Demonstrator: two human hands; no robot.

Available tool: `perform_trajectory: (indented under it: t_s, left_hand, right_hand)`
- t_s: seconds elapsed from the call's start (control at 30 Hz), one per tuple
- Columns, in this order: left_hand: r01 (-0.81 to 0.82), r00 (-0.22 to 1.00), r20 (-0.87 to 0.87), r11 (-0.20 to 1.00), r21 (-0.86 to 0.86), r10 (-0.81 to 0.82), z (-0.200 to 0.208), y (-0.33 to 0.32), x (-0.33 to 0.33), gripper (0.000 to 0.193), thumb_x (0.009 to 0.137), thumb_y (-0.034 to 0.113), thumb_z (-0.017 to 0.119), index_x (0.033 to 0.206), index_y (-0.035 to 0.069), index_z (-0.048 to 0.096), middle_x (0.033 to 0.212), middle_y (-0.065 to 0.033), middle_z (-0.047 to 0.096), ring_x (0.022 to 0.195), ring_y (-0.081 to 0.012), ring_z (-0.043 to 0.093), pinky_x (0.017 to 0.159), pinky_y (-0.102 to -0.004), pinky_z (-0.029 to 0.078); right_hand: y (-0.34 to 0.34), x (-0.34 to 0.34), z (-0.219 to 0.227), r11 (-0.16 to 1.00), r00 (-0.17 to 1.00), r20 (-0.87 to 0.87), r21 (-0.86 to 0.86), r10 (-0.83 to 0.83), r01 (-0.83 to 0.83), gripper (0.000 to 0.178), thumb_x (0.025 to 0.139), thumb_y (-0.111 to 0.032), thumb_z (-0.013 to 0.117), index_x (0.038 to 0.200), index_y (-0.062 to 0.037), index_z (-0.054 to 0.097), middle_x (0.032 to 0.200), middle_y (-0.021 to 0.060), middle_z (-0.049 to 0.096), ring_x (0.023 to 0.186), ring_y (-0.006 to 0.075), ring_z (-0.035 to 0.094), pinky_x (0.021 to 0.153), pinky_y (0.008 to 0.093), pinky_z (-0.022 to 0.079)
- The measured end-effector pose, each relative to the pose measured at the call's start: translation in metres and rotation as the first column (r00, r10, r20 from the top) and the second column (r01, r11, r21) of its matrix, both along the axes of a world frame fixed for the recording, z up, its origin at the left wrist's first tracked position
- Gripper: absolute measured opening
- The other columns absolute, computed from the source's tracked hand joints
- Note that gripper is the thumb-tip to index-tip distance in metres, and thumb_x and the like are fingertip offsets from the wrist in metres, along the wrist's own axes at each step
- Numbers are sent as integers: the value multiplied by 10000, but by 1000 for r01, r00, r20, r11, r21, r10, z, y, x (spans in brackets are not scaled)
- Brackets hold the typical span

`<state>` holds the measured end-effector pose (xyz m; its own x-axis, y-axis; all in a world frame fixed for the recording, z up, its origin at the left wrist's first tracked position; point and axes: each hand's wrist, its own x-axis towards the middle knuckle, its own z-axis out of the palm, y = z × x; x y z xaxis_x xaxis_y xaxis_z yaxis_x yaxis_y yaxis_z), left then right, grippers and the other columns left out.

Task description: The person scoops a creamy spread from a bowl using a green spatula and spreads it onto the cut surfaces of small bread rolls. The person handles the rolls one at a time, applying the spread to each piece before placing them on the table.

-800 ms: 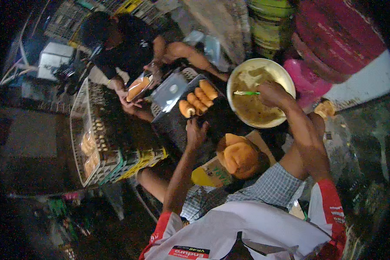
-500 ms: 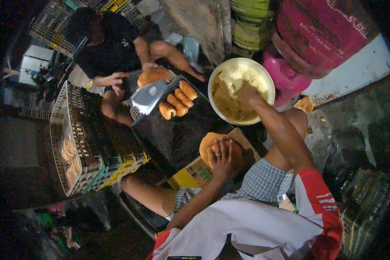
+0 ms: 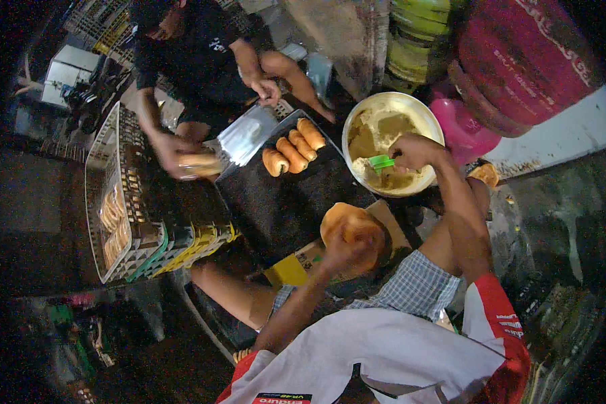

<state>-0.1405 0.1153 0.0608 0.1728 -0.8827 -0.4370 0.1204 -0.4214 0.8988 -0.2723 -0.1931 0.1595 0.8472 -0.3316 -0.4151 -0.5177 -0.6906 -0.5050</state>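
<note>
Both hands' fingers [image 3: 347, 248] curled, gripping.

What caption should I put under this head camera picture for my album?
Left hand holds a round bun while right hand dips a green spatula into a bowl of filling.

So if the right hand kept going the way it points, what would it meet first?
Probably the brownish paste in the round pale metal bowl: the right hand points its green spatula down into it.

Golden-brown round flatbread [image 3: 347, 225], golden-brown rolls [image 3: 293, 153] on black griddle [image 3: 283, 202]. Cream bowl [image 3: 392, 141] with tan batter, green spatula [image 3: 382, 162] in it. Shorts [image 3: 414, 289] blue-white check, sleeves [image 3: 498, 323] red, crate stack [image 3: 175, 239] white, green, yellow; pink and maroon gas cylinders [image 3: 518, 60].
</note>
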Motion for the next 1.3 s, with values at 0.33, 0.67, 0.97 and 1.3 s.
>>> perform_trajectory:
  t_s: [0.33,0.67,0.97,1.3]
  left_hand:
    - [-519,522,-837,840,-161,162,58,-58,58,587,978,575,403,1309,105,521,1272,-126,582,1178,-324,564,1005,-511,466]
    - [-598,448,-831,801,-5,330,15,-61,78,396,970,432,550,1205,114,553,1117,-52,629,1033,-218,618,851,-381,538]
    - [-730,394,-785,682,48,477,-5,-40,121,420,939,247,640,1276,45,493,1185,-128,610,1073,-280,620,924,-409,525]
    - [-195,676,724,981,-3,137,-151,-19,205,388,779,153,690,1157,113,612,1073,-71,653,1049,-283,622,911,-456,474]
  right_hand:
    - [59,31,-41,963,670,705,-261,234,-62,227,849,-209,660,1030,-73,677,791,166,622,720,322,639,633,435,499]
    - [88,35,-35,749,782,460,-663,421,-13,356,844,-169,553,1186,-110,628,895,80,546,792,245,600,685,384,508]
    - [87,26,-6,740,853,322,-664,410,-105,357,839,-161,570,1182,-100,646,857,118,562,766,287,610,652,409,514]
    - [36,27,-1,909,884,462,-396,71,134,355,852,-223,625,1202,-175,655,938,150,614,851,353,632,735,452,535]
